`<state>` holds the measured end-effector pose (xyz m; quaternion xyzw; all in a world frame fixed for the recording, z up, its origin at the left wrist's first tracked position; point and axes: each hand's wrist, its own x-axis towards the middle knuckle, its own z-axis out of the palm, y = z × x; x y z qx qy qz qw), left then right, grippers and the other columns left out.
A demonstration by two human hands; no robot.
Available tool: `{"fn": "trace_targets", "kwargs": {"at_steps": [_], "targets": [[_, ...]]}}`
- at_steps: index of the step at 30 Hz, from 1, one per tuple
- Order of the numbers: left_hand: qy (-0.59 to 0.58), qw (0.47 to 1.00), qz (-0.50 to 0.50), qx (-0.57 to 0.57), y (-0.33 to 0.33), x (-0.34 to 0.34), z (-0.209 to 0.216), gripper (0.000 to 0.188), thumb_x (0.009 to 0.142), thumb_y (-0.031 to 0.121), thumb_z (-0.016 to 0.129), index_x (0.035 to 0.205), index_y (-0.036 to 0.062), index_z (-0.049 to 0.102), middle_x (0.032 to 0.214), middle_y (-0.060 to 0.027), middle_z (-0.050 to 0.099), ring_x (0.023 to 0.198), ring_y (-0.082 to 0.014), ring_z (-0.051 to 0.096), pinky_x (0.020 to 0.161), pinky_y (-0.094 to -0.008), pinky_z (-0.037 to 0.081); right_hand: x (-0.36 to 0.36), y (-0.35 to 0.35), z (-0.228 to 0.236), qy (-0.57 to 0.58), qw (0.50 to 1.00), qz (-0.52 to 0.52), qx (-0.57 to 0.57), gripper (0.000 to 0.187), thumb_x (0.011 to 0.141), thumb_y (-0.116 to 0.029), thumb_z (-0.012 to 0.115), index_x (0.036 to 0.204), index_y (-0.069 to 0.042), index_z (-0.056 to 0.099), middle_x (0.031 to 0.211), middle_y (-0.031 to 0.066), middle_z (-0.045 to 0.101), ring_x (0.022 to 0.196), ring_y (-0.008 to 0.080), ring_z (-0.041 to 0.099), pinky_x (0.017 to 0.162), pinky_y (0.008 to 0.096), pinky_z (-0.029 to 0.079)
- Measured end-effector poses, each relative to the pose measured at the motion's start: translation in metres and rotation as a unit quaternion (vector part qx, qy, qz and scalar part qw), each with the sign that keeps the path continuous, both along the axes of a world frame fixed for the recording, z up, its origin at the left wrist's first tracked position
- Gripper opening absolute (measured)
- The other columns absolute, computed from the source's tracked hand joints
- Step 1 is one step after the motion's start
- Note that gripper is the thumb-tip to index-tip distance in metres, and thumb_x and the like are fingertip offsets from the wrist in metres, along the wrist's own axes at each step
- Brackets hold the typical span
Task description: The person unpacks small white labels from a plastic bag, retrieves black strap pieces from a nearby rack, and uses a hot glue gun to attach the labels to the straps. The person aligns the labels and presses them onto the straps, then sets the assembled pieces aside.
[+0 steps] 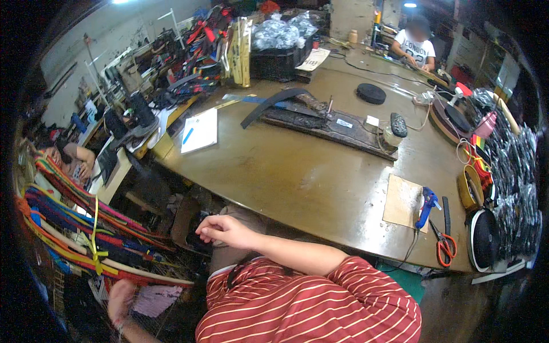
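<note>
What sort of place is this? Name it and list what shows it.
Probably a small workshop making straps or belts, judging by the bundled coloured straps, the coiled black band and the blue glue gun.

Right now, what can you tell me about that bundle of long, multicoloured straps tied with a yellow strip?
The bundle of long, multicoloured straps runs slantwise at the picture's left side, beside the table. Red, blue, yellow, green and dark bands lie layered together, looking like woven fabric and curving in this wide view. The narrow yellow strip goes across them and is knotted, its ends loose. What supports the bundle is unclear. The person's blurred left hand is just below it in the picture; whether they touch, I can't tell.
</note>
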<state>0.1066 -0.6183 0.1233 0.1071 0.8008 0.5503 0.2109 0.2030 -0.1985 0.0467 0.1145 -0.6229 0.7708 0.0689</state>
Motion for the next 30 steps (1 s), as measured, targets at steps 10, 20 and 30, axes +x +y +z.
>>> {"fn": "trace_targets", "kwargs": {"at_steps": [10,20,30], "targets": [[0.422,0.728,-0.536,-0.074,0.473,-0.055,-0.043,0.016,0.089,0.015,0.053,0.094,0.0033,0.064,0.087,-0.0155,0.062,0.085,-0.0299,0.061,0.078,-0.0384,0.049,0.11,0.105,0.002,-0.031,0.922,-0.38,-0.065,0.023,0.096,-0.017,0.054,0.111,0.0,0.06,0.099,0.0052,0.064,0.091,0.0118,0.06,0.082,0.0263,0.049],[0.551,0.647,-0.527,0.017,0.632,-0.067,-0.037,0.02,0.081,0.019,0.067,0.096,0.0056,0.066,0.099,-0.0109,0.062,0.094,-0.0274,0.06,0.081,-0.0367,0.049,0.209,0.139,-0.007,-0.157,0.765,-0.621,0.066,0.022,0.092,-0.018,0.06,0.106,-0.002,0.064,0.094,0.0023,0.065,0.085,0.0101,0.06,0.078,0.0252,0.049],[-0.252,-0.328,-0.836,0.362,0.502,0.051,0.082,0.021,0.086,0.022,0.068,0.091,0.0028,0.062,0.097,-0.0117,0.062,0.089,-0.0283,0.059,0.073,-0.044,0.049,0.196,0.14,0.002,-0.153,0.75,-0.643,-0.033,0.026,0.096,-0.019,0.053,0.108,0.003,0.06,0.092,0.0078,0.064,0.083,0.0143,0.061,0.076,0.0284,0.049]]}}
